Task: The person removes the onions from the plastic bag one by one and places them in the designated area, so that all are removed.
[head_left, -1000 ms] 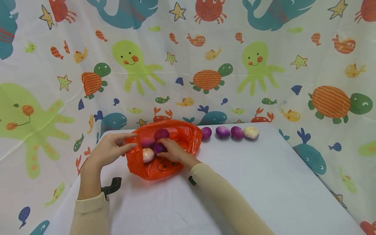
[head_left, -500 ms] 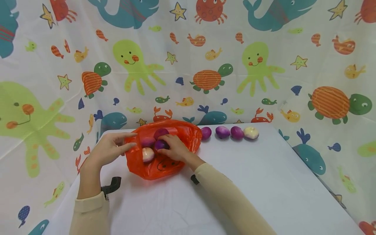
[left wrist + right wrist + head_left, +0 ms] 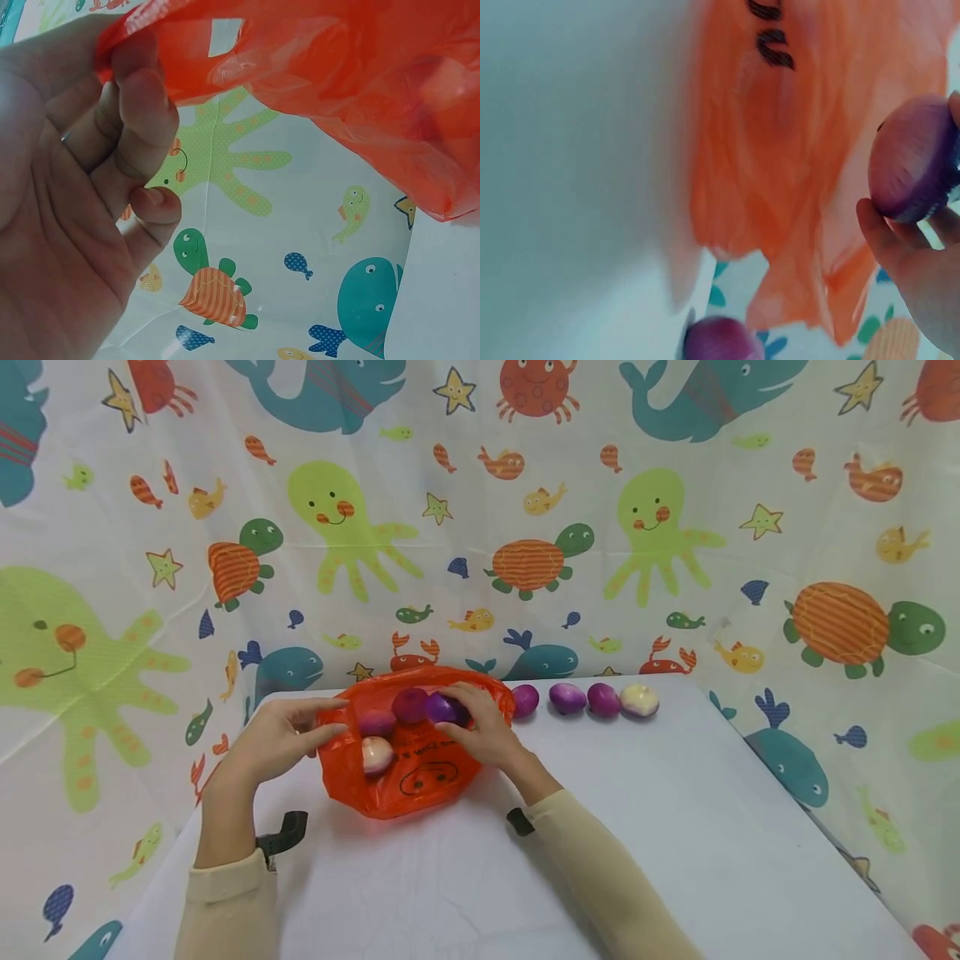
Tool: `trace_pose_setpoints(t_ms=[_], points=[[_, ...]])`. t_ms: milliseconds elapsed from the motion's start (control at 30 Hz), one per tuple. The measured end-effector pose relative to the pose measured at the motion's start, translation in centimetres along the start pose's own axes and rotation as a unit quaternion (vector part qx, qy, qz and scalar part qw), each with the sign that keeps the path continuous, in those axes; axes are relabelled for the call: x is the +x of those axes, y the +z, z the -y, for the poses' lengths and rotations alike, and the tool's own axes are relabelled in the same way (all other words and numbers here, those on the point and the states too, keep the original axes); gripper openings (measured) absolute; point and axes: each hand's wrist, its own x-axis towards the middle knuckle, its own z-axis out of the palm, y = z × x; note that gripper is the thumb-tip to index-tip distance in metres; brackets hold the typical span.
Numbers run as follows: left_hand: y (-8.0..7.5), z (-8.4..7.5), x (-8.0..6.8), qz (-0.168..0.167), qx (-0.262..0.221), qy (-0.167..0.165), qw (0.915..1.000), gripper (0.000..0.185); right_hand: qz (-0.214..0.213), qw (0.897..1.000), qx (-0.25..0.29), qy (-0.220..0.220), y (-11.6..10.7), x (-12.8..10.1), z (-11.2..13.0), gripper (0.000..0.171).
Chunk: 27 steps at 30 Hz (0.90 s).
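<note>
Bare table [image 3: 675, 827] right of orange bag [image 3: 405, 777]. Left hand [image 3: 277, 743] pinching bag's rim; right hand [image 3: 483, 731] clasping purple onion [image 3: 444, 707] above bag mouth.

Right wrist view is motion-blurred: orange bag [image 3: 780, 150] smeared, its black print only partly readable. Held purple onion [image 3: 911, 161] cut off by right edge, and right hand [image 3: 915, 262] shows just a thumb and bit of palm at the corner. Another onion [image 3: 720, 341] cropped by bottom edge. Left wrist view: left hand [image 3: 67, 187] cut by left and bottom edges, fingertips tucked behind bag plastic [image 3: 337, 82]. Head view: bag wall hides lower parts of onions inside [image 3: 377, 723]; black wrist-strap pieces [image 3: 283, 835] too small to make out; both sleeves run off near edge.
</note>
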Motion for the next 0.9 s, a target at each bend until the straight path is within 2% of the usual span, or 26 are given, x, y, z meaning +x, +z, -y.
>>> trace_pose_setpoints(t_ms=[133,400,667,900], points=[[0.0,0.0,0.0,-0.002,0.002,0.002,1.0000,0.052,-0.037,0.999,0.015,0.016,-1.5,-0.7,-0.5,0.053],[0.0,-0.1,0.1,0.001,0.012,0.005,0.9999,0.051,-0.064,0.997,0.016,0.039,-5.2,-1.3,-2.5,0.054],[0.0,-0.1,0.1,0.004,-0.001,-0.004,1.0000,0.052,-0.080,0.995,0.007,0.064,-7.9,-2.0,-4.1,0.054],[0.1,-0.1,0.2,0.001,-0.003,0.004,1.0000,0.050,-0.088,0.989,-0.009,0.116,-10.0,-2.9,-5.0,0.056]])
